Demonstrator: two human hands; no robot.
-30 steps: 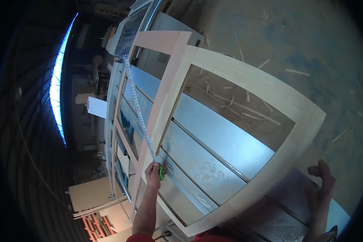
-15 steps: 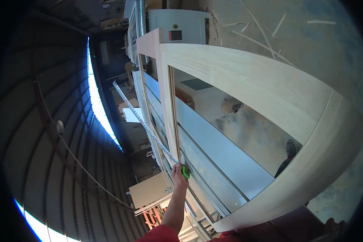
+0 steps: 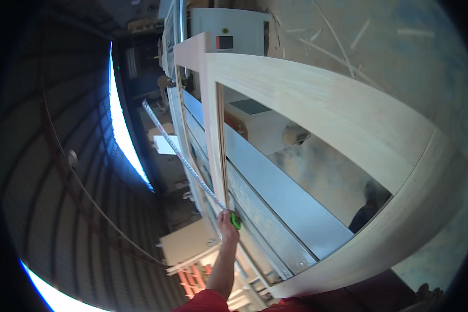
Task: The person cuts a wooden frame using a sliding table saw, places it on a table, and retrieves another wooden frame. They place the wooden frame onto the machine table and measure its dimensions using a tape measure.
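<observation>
My left hand (image 3: 227, 228) is closed round a green and black tape measure (image 3: 235, 220). From the case the pale metal blade (image 3: 184, 158) stretches toward the upper left, past the frame's left bars, and its far end hangs in the air. Just beyond the hand is a large pale wooden frame (image 3: 317, 91) with a broad curved edge and an opening in it. The case is close to the frame's inner bar (image 3: 218, 140); I cannot tell whether they touch. My right hand does not show; a dim brown shape at the lower right is too dark to make out.
Long light-blue and grey panels (image 3: 281, 182) lie beneath the frame. A white machine cabinet (image 3: 244, 31) stands behind. Wood strips (image 3: 334, 39) litter the floor. A dark-clad leg or shoe (image 3: 366, 210) shows through the opening. A tan board (image 3: 190, 242) is beside my forearm.
The view has shifted slightly, so most things sit a little farther left. The dark shape in the frame's opening looks larger. My left hand keeps its hold on the tape measure, its blade still out.
</observation>
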